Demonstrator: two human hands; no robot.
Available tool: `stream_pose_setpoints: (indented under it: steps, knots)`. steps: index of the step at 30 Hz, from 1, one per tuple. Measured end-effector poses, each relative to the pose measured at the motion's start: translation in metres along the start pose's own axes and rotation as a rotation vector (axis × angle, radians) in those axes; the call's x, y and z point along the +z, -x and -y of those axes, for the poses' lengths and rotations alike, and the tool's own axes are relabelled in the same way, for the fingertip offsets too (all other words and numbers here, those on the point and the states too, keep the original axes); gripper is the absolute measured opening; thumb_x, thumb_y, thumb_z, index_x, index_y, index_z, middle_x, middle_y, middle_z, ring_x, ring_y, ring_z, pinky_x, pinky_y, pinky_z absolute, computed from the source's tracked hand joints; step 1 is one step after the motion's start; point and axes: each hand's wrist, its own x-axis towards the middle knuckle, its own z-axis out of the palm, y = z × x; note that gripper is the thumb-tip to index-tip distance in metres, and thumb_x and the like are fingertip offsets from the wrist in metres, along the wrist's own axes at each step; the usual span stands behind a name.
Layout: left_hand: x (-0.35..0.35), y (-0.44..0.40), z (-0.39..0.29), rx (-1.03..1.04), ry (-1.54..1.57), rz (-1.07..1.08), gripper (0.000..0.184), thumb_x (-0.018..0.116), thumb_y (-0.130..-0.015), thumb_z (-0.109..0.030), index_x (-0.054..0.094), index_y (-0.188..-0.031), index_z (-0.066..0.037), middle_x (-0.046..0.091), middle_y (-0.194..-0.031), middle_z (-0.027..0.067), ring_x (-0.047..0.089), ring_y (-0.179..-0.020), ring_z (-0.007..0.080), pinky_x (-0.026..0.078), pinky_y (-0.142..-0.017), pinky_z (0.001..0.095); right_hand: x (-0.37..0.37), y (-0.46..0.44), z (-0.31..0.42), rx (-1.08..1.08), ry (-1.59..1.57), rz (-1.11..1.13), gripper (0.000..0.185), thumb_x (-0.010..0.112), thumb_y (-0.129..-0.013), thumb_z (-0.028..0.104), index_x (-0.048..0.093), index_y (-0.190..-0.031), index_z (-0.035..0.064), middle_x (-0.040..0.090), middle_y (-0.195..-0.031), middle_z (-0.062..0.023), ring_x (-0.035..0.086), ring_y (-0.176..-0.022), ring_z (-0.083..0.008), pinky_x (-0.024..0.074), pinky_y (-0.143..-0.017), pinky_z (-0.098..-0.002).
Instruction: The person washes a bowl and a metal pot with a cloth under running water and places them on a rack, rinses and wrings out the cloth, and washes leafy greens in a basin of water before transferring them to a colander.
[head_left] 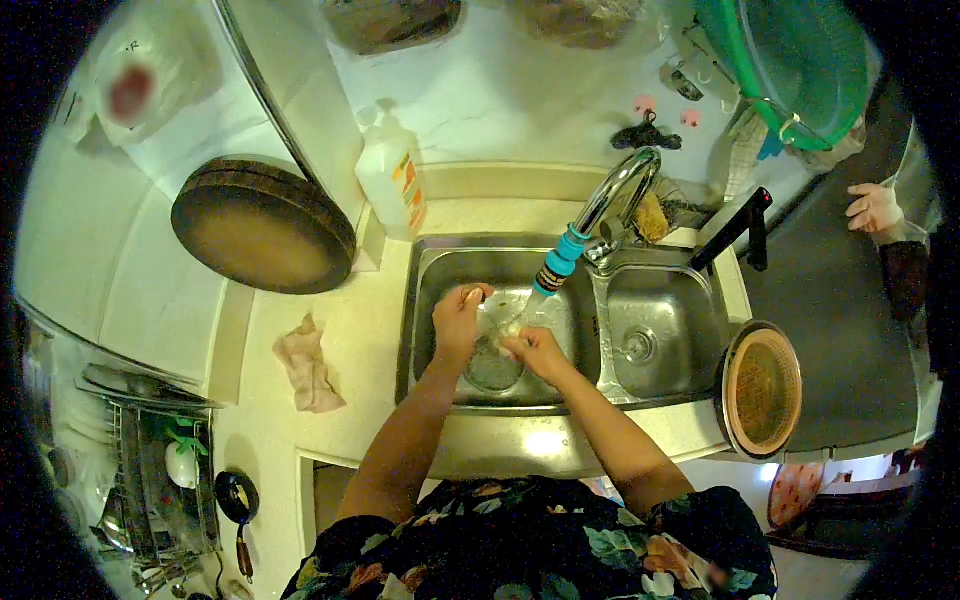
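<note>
Both hands are over the large left basin of the steel sink [425,290]. My left hand [458,320] is closed, with a small dark tip showing at its fingertips; what it grips is not clear. My right hand [540,353] is closed on a small pale piece [514,330], too small to name, just below the tap's outlet. Beneath the hands is a round, see-through or mesh-like shape [495,366]; I cannot tell whether it is held. The chrome tap [612,183] ends in a blue nozzle [561,262], and water appears to run from it.
A white jug [395,185] stands behind the sink on the left. A crumpled cloth [308,366] and a large round dark-rimmed board [262,228] are left of the sink. On the right, a basket-like bowl [763,390] sits by the small basin [660,345]. A green basin [795,70] is upper right.
</note>
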Motion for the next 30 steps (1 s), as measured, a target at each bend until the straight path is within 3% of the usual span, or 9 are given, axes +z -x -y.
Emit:
stream_pose_setpoints:
  steps: [4,9,11,13,14,17,21,25,30]
  knots:
    - [-0.024,-0.008,-0.027,0.060,-0.028,-0.080,0.016,0.054,-0.091,-0.008,0.068,-0.095,0.000,0.069,-0.089,0.0070,0.061,-0.085,0.0121,0.047,-0.080,0.0269,-0.019,0.018,-0.075,0.109,0.471,0.059,0.025,0.066,-0.087,0.026,0.067,-0.075,0.0031,0.061,-0.065,-0.0008,0.052,-0.060,-0.0100,0.0417,-0.054,-0.0279]
    - [-0.061,-0.007,-0.042,0.057,-0.145,0.003,0.022,0.050,-0.094,-0.013,0.066,-0.101,0.000,0.069,-0.096,0.0094,0.062,-0.092,0.0191,0.047,-0.087,0.0332,-0.032,0.013,-0.093,0.024,-0.101,-0.060,0.016,0.061,-0.088,0.020,0.067,-0.088,0.0048,0.064,-0.072,-0.0018,0.054,-0.061,-0.0101,0.0413,-0.052,-0.0277]
    - [-0.070,0.013,-0.049,0.120,-0.034,0.112,0.024,0.047,-0.094,-0.012,0.066,-0.106,-0.003,0.065,-0.106,0.0136,0.060,-0.100,0.0226,0.046,-0.091,0.0342,-0.035,-0.008,-0.078,0.091,0.029,0.005,0.013,0.060,-0.087,0.018,0.067,-0.091,0.0072,0.063,-0.075,-0.0013,0.051,-0.060,-0.0099,0.0375,-0.050,-0.0260]
    - [-0.071,0.020,-0.030,0.214,-0.333,-0.070,0.020,0.052,-0.092,-0.012,0.067,-0.102,-0.004,0.063,-0.098,0.0140,0.060,-0.092,0.0272,0.047,-0.085,0.0355,-0.021,-0.020,-0.061,0.278,-0.188,-0.070,0.011,0.062,-0.085,0.020,0.064,-0.082,0.0100,0.056,-0.070,0.0004,0.046,-0.057,-0.0093,0.0349,-0.049,-0.0250]
    - [-0.082,0.027,-0.038,0.286,-0.369,-0.105,0.019,0.054,-0.092,-0.013,0.068,-0.101,-0.004,0.062,-0.096,0.0147,0.060,-0.092,0.0287,0.047,-0.084,0.0359,-0.012,-0.017,-0.042,0.173,-0.384,-0.033,0.017,0.064,-0.086,0.027,0.063,-0.089,0.0103,0.052,-0.068,0.0009,0.045,-0.055,-0.0095,0.0346,-0.049,-0.0246]
    - [-0.121,0.050,-0.062,0.378,-0.428,-0.197,0.018,0.058,-0.090,-0.015,0.068,-0.101,-0.005,0.061,-0.094,0.0162,0.059,-0.089,0.0308,0.047,-0.081,0.0371,-0.003,-0.029,-0.046,0.499,-0.511,-0.081,0.054,0.063,-0.083,0.055,0.056,-0.116,0.0126,0.052,-0.072,-0.0003,0.041,-0.046,-0.0114,0.0311,-0.039,-0.0261]
    - [-0.210,0.093,-0.100,0.333,-0.489,-0.380,0.017,0.059,-0.089,-0.013,0.066,-0.102,-0.006,0.061,-0.090,0.0141,0.060,-0.082,0.0310,0.049,-0.078,0.0380,0.005,-0.048,-0.066,0.520,-0.403,-0.168,0.050,0.063,-0.083,0.051,0.057,-0.113,0.0113,0.053,-0.074,-0.0021,0.043,-0.049,-0.0138,0.0331,-0.042,-0.0280]
    - [-0.316,0.164,-0.144,0.247,-0.457,-0.731,0.015,0.061,-0.088,-0.005,0.064,-0.103,-0.006,0.060,-0.088,0.0097,0.061,-0.072,0.0177,0.052,-0.064,0.0294,0.008,-0.064,-0.085,0.445,-0.251,-0.211,0.046,0.062,-0.084,0.048,0.058,-0.110,0.0100,0.055,-0.075,-0.0039,0.045,-0.052,-0.0161,0.0351,-0.045,-0.0300]
    - [-0.421,0.311,-0.197,0.274,-0.624,-1.318,0.016,0.052,-0.092,-0.002,0.064,-0.101,-0.007,0.060,-0.088,0.0072,0.063,-0.069,0.0147,0.053,-0.063,0.0271,0.036,-0.084,-0.073,0.355,-0.067,-0.199,0.041,0.061,-0.084,0.043,0.059,-0.106,0.0085,0.057,-0.077,-0.0061,0.048,-0.056,-0.0190,0.0376,-0.049,-0.0324]
